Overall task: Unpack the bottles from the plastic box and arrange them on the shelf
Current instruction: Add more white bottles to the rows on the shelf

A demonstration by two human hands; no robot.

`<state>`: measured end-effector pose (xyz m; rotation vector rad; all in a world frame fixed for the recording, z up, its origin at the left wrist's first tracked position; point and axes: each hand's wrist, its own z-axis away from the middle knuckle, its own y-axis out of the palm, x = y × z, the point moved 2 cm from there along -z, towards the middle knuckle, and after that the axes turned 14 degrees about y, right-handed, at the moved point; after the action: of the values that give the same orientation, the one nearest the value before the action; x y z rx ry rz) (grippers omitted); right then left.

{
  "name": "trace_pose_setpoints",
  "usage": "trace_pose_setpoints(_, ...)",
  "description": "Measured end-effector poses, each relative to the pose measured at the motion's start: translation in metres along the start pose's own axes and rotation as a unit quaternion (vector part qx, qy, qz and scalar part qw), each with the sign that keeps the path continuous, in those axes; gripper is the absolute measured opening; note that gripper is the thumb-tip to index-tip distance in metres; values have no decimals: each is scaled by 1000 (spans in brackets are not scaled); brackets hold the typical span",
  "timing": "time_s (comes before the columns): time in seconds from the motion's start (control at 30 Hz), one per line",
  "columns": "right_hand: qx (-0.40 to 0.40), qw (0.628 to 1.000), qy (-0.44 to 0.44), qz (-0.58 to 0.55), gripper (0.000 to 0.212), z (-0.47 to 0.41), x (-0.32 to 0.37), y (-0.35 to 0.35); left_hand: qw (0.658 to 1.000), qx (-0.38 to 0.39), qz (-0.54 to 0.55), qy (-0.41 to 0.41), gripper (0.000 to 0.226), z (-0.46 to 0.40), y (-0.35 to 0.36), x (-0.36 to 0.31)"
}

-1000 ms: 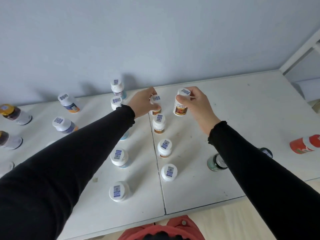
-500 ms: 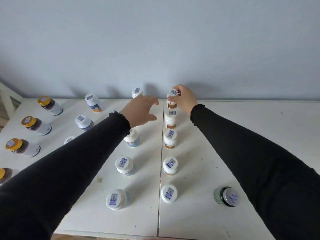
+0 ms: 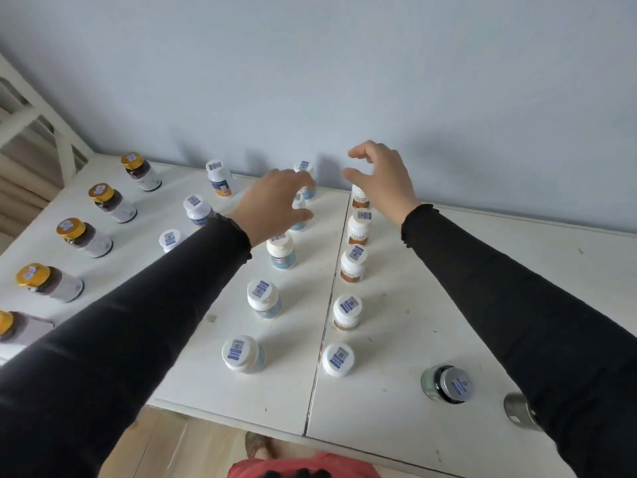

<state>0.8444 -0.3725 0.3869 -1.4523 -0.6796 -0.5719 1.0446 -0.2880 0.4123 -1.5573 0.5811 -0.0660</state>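
Rows of small bottles stand on the white shelf point(image 3: 396, 357). My right hand point(image 3: 382, 181) hovers above the rearmost orange-label bottle point(image 3: 359, 199) near the wall, fingers loosely spread, holding nothing. Behind that bottle's row run more white-capped orange-label bottles point(image 3: 352, 263) toward me. My left hand point(image 3: 275, 205) floats over the blue-label row, fingers relaxed, partly hiding a bottle point(image 3: 299, 215). A blue-label bottle point(image 3: 282, 251) stands just below its wrist. The plastic box is out of view.
Amber-capped bottles point(image 3: 84, 238) line the left side. Two dark jars point(image 3: 446, 384) stand near the front right, one partly hidden by my sleeve. A blue-grey wall rises behind the shelf. A white frame point(image 3: 51, 125) is at far left. Bare surface lies to the right.
My right hand has let go of the orange-label bottle at the back of its row and lifted off it. My left hand stays open over the blue-label row.
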Motion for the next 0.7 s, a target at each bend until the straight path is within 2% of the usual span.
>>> trace_pose_setpoints(0.2,77,984,-144,68,28,77,101,35,992,-78,-7,-99,47,108,-46,36)
trace_pose_setpoints(0.43,137,942,-292,91,30,199,219,140,971,-120,-32,-204,48,304,-81,78)
trace_pose_setpoints(0.53,176,925,-323,95,29,264,261,201,960,-127,-26,-247,48,407,-84,99)
trace_pose_setpoints(0.7,249,911,-317,89,29,378,312,313,942,-111,-23,-315,46,578,-77,129)
